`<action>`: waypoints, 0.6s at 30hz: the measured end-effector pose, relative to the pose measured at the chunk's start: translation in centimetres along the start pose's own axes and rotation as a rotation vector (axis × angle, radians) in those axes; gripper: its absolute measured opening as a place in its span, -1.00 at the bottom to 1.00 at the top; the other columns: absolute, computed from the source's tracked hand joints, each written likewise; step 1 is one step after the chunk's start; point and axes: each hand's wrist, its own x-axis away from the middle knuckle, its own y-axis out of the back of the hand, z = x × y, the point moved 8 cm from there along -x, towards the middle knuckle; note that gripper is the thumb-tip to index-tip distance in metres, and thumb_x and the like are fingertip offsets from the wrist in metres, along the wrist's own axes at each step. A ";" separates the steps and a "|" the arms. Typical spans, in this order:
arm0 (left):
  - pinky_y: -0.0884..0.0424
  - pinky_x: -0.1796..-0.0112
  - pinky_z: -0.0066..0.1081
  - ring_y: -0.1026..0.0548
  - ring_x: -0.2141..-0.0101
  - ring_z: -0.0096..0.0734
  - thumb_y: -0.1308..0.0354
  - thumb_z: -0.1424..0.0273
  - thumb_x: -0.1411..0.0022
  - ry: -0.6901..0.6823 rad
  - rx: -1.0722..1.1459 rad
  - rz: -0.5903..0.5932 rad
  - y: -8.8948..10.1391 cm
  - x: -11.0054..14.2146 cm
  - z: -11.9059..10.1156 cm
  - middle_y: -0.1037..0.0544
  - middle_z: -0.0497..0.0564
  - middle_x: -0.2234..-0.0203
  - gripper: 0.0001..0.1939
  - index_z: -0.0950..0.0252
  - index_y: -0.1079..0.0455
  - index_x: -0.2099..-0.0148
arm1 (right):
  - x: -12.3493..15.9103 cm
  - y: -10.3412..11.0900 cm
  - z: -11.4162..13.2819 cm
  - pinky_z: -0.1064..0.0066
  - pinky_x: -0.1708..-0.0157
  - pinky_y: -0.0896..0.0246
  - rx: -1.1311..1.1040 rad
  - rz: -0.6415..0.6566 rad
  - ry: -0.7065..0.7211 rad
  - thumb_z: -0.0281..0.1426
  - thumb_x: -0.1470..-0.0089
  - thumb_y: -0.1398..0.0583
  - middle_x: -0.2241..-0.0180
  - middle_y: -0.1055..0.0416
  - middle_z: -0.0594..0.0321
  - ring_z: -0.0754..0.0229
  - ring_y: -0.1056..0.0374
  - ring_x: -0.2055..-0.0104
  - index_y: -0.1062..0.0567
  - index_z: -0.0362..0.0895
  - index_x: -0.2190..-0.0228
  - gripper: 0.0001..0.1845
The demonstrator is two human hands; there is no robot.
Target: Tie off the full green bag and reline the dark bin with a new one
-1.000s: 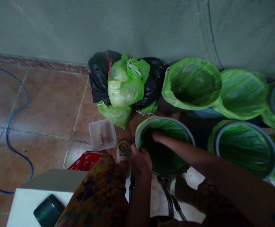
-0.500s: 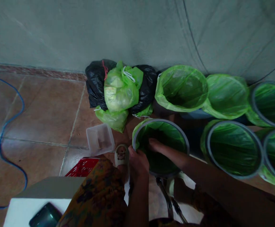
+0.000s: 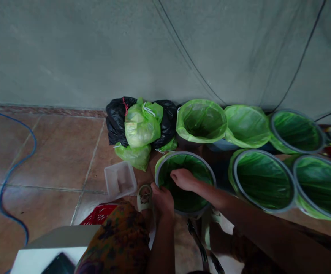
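A round bin (image 3: 194, 158) with a grey rim and a green plastic liner stands on the floor in front of me. My left hand (image 3: 162, 198) is closed on the bin's near left rim. My right hand (image 3: 183, 179) reaches over the bin's opening with its fingers curled down onto the green liner (image 3: 188, 198) inside. Whether those fingers pinch the liner is hard to see.
Several more green-lined bins (image 3: 263, 179) stand to the right along a grey wall. Tied black and green bags (image 3: 141, 123) lie behind. A clear plastic tub (image 3: 120, 179), a red basket (image 3: 99, 214), a white table corner (image 3: 30, 258) and a blue cable (image 3: 14, 167) lie left.
My right hand has drawn back from the far inner side of the bin toward its middle and risen. The view has tilted up, showing more wall and bins.
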 end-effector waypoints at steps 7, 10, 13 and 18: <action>-0.24 0.40 -0.42 -0.54 0.38 -0.28 -0.09 0.62 -0.14 0.000 -0.007 -0.038 0.1 0.1 0.1 -0.54 0.08 0.44 -0.78 0.31 -0.40 0.16 | -3.9 4.4 3.1 0.26 -0.16 -0.12 0.131 -0.120 0.342 -0.66 -0.09 -0.07 0.03 -0.48 -0.02 0.10 -0.36 -0.05 -0.51 -0.25 0.07 -0.61; -0.25 0.41 -0.42 -0.54 0.39 -0.29 -0.09 0.63 -0.14 -0.004 0.002 -0.039 0.1 0.1 0.1 -0.54 0.08 0.44 -0.79 0.31 -0.40 0.18 | -5.7 3.1 3.1 0.29 -0.13 -0.13 0.091 -0.043 0.371 -0.72 0.03 -0.13 0.21 -0.53 0.03 0.15 -0.39 0.03 -0.53 -0.30 0.30 -0.73; -0.23 0.43 -0.43 -0.53 0.41 -0.30 -0.07 0.62 -0.15 0.004 0.003 -0.032 0.0 0.0 0.1 -0.54 0.07 0.46 -0.81 0.30 -0.40 0.21 | -7.5 2.3 2.2 0.46 -0.04 -0.15 -0.065 -0.043 0.238 -0.73 0.07 -0.11 0.47 -0.45 0.30 0.35 -0.40 0.18 -0.42 -0.27 0.58 -0.79; -0.22 0.43 -0.43 -0.54 0.40 -0.29 -0.06 0.61 -0.18 0.015 -0.012 -0.021 -0.1 -0.1 0.3 -0.55 0.09 0.44 -0.80 0.31 -0.39 0.17 | -8.7 2.5 2.2 0.46 0.00 -0.22 -0.113 -0.014 0.145 -0.74 0.13 -0.17 0.53 -0.46 0.31 0.30 -0.44 0.23 -0.40 -0.20 0.66 -0.74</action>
